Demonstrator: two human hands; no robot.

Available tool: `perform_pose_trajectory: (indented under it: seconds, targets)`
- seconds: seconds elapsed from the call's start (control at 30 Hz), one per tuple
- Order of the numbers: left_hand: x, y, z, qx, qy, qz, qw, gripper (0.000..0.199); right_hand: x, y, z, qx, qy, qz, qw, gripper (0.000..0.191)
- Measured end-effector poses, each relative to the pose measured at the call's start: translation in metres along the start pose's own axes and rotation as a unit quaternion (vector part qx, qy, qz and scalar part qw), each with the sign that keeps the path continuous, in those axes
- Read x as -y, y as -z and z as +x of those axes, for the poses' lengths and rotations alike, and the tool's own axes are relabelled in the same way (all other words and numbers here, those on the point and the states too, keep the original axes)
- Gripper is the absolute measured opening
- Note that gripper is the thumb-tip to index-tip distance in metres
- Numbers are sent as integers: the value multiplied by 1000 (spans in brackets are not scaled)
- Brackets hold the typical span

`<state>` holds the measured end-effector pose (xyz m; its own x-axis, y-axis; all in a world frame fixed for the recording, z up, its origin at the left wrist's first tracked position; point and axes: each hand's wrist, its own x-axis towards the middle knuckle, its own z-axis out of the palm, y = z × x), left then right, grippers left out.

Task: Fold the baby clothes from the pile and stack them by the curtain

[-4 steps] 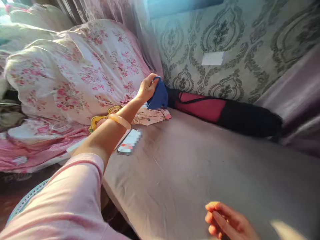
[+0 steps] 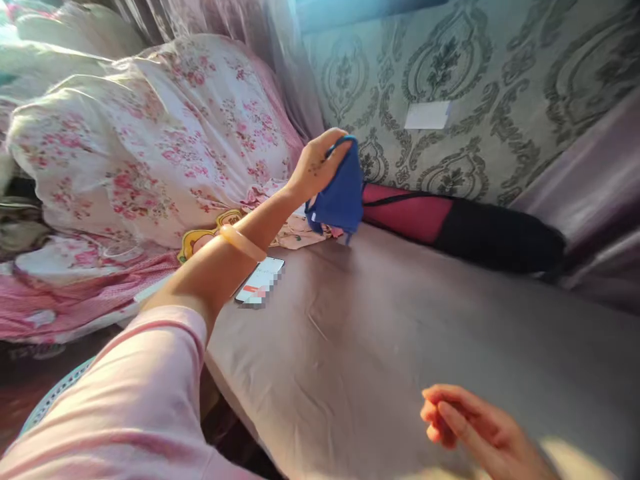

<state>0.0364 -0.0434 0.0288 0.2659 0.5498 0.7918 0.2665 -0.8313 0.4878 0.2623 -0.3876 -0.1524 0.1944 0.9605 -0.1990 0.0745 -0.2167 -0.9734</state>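
Note:
My left hand is stretched out far across the bed. Its fingers are closed on the upper edge of a blue cloth garment, which hangs down with a thin strap-like bit at its lower end. The exact kind of garment cannot be made out. Behind and below it lies a pale printed cloth, partly hidden by the hand and the garment. Over the near right of the bed hovers my right hand, its fingers loosely curled and a little apart, with nothing visible in them.
A phone lies on the grey bed sheet by my left forearm. A black and dark-red long bag rests along the patterned wall. Floral cloth covers a heap at left, with a yellow cartoon item before it.
My left hand has lifted the blue garment up and to the right, and more of it hangs free. My right hand has shifted slightly right and up.

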Motion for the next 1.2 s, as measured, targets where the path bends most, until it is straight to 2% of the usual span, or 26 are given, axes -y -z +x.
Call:
perform_pose_trajectory:
  seconds: [0.13,0.23,0.33,0.4,0.43,0.53,0.57,0.63,0.77,0.83,0.9,0.93,1.03,1.1,1.2]
  targets:
    - [-56,-9,-4,110,-132,30,985,19,44,5,6,-61,92,-62,992,35]
    - [-89,-14,-17,202,-158,35,966,17,69,-1,14,-109,181,-94,973,36]
    - [-109,-21,-35,273,-160,12,949,15,79,-13,25,-203,258,-95,940,41]
    - [-114,-27,-47,300,-148,-13,942,15,79,-20,33,-245,298,-113,916,49]
    - [-115,-30,-53,309,-137,-23,941,16,78,-23,36,-243,310,-126,911,54]
    - [-111,-40,-69,318,-92,-51,942,19,72,-33,42,-176,307,-153,923,63]
    - [-110,-43,-74,318,-74,-61,943,19,70,-36,43,-164,299,-159,927,62]
    - [-108,-50,-82,314,-36,-80,945,20,65,-45,43,-188,294,-183,919,58]
    - [-109,-61,-95,314,22,-106,943,23,57,-61,41,-296,320,-250,865,45]
    - [-110,-63,-99,318,36,-125,939,25,54,-62,40,-284,309,-265,868,27]
    - [-110,-62,-102,327,47,-153,931,27,52,-54,40,-229,272,-255,899,12]
    - [-110,-61,-103,337,50,-167,925,27,51,-46,42,-206,247,-236,917,13]
    - [-108,-57,-105,384,52,-190,902,31,51,-11,44,-208,179,-139,951,19]
    - [-106,-55,-107,423,45,-199,883,37,57,15,38,-238,159,-94,954,25]
    - [-109,-58,-112,453,35,-226,862,43,78,41,8,-279,165,-115,939,29]
